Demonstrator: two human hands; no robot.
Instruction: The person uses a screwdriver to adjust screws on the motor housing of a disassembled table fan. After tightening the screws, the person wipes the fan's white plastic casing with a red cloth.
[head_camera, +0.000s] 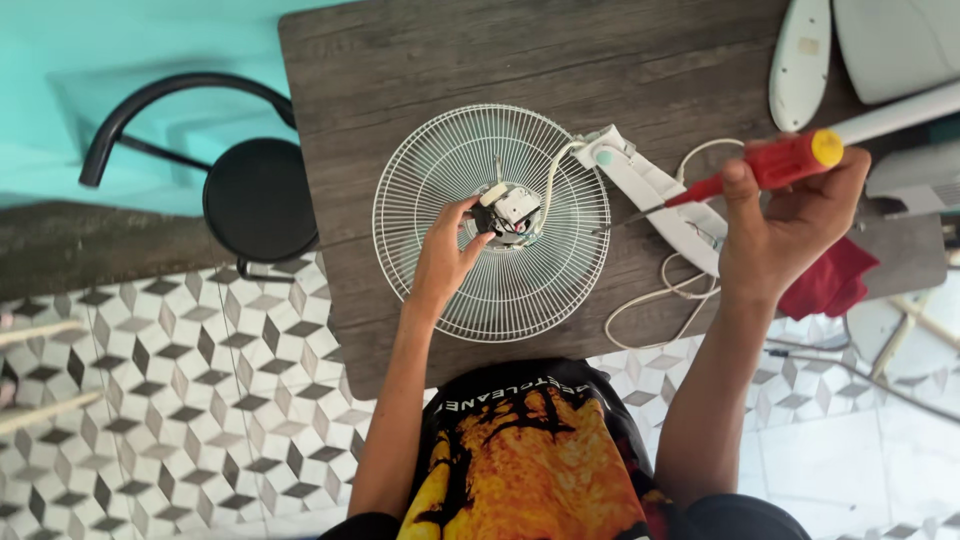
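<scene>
A round white wire fan grille (560, 270) lies flat on the dark wooden table (420, 70). At its middle sits a small motor part (512, 210) with white and black pieces. My left hand (445, 255) pinches the left side of that part. A white plastic fan housing (655, 195) lies just right of the grille, with a white cord (660, 295) looping from it. My right hand (795, 220) holds a screwdriver with a red and yellow handle (790, 160); its metal tip points left toward the housing.
A black round stool (260, 195) with a curved backrest stands left of the table. White fan parts (800, 60) lie at the table's top right, a red cloth (835, 280) under my right wrist. The floor below has patterned tiles.
</scene>
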